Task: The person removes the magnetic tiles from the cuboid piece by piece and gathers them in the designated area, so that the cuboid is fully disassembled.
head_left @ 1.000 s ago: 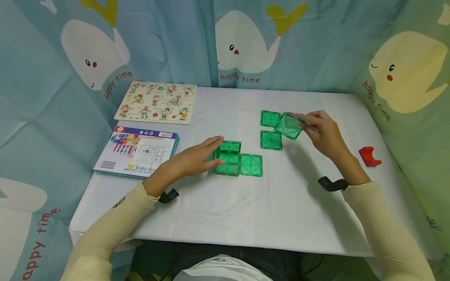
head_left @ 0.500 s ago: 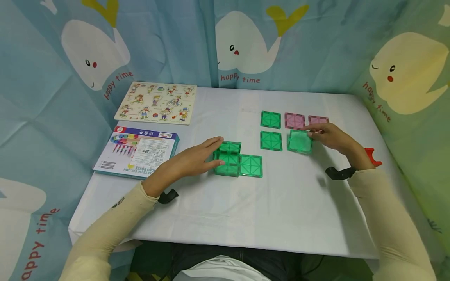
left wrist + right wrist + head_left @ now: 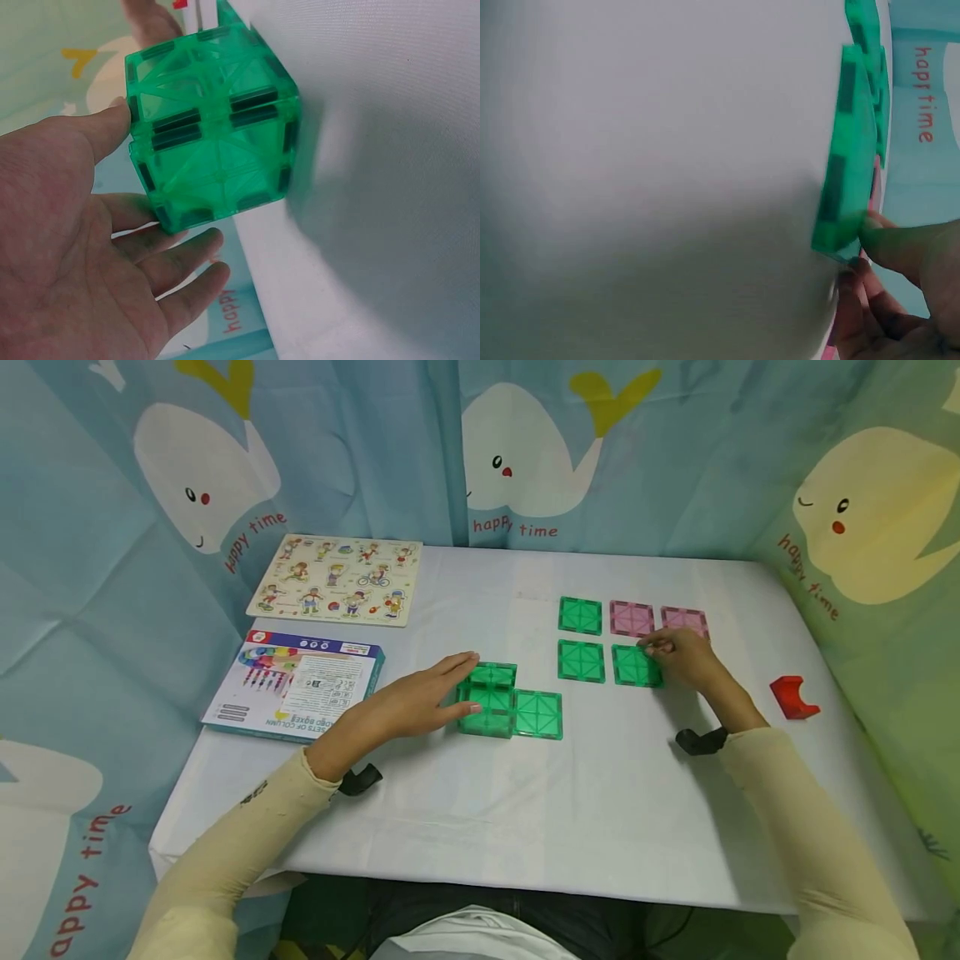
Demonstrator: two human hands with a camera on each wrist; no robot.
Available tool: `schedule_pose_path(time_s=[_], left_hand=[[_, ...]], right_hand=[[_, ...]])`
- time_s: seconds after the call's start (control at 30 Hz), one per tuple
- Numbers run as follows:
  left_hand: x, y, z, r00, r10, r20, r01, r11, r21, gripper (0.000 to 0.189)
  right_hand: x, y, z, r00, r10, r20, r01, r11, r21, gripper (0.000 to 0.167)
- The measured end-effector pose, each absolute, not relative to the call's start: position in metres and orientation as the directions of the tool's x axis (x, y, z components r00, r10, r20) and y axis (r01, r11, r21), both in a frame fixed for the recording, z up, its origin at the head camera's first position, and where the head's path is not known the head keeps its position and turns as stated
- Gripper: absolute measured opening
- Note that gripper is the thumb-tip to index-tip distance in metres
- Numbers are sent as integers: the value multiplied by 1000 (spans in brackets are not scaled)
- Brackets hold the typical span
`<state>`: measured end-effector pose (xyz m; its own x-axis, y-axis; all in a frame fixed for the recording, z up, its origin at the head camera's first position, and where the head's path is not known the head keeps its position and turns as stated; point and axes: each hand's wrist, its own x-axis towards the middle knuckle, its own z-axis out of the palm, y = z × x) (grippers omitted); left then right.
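Note:
Beside a box-shaped build of clear green magnetic tiles [image 3: 489, 700] is my left hand [image 3: 408, 700], its fingers spread and fairly straight. In the left wrist view the thumb meets one edge of the green box [image 3: 214, 161], while the other fingers lie by its lower corner. A flat green tile [image 3: 538, 715] adjoins the box on the right. My right hand [image 3: 684, 658] pinches the corner of another green magnetic tile [image 3: 634, 667] between thumb and fingers, low over the white table. Two more green tiles [image 3: 581, 661] lie left of it, and two pink tiles [image 3: 632, 618] behind.
A red block with a curved notch [image 3: 793, 697] stands on the right of the table [image 3: 600, 827]. On the left lie a picture board [image 3: 337, 578] and a flat printed box [image 3: 292, 685]. Whale-print curtains [image 3: 375, 460] enclose the table's back and sides.
My right hand has carried the green tile from in front of the pink tiles down to the near row, beside another green tile. The left hand has stayed by the green box.

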<state>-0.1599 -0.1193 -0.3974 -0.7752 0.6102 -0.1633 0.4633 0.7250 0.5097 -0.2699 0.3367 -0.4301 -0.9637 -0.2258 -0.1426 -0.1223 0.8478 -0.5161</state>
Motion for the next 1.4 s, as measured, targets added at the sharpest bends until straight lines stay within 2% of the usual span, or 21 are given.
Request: schedule_pose_path(time_s=[0.27,0.47,0.6,0.77,0.87,0.93,1.2,1.4], left_hand=[[-159,-118,-395,-777,606,-167,458,728,510,80],[-158,-118,-395,-780,603,-169,456,732,506,82],[-158,-119,-395,-782,599,-175,451,737,504,82],[-159,-118,-395,-777,605,-174,458,732,504,81],[-159,-118,-396,-776,608,-170,459,729,508,81],[-160,-118,-397,-775,608,-170,459,728,509,81],[-160,-118,-396,-775,609,-168,465,730,502,81],[-159,-117,-395,-778,606,-167,466,734,494,81]], right_hand=[[-257,326,-425,-974,-224,-15,-187,845,-500,33],[-233,290,-406,-929,-358,90,-353,790,-501,34],[-209,258,-400,-874,-485,36,-431,739,-518,43],[-178,224,-408,-802,-575,-161,-425,739,-522,77],[-166,211,-417,-778,-596,-200,-447,748,-491,93],[-161,206,-423,-773,-605,-192,-469,748,-470,95],[-158,206,-432,-771,-629,-100,-539,728,-424,84],[-157,206,-431,-760,-647,-59,-573,711,-407,92]])
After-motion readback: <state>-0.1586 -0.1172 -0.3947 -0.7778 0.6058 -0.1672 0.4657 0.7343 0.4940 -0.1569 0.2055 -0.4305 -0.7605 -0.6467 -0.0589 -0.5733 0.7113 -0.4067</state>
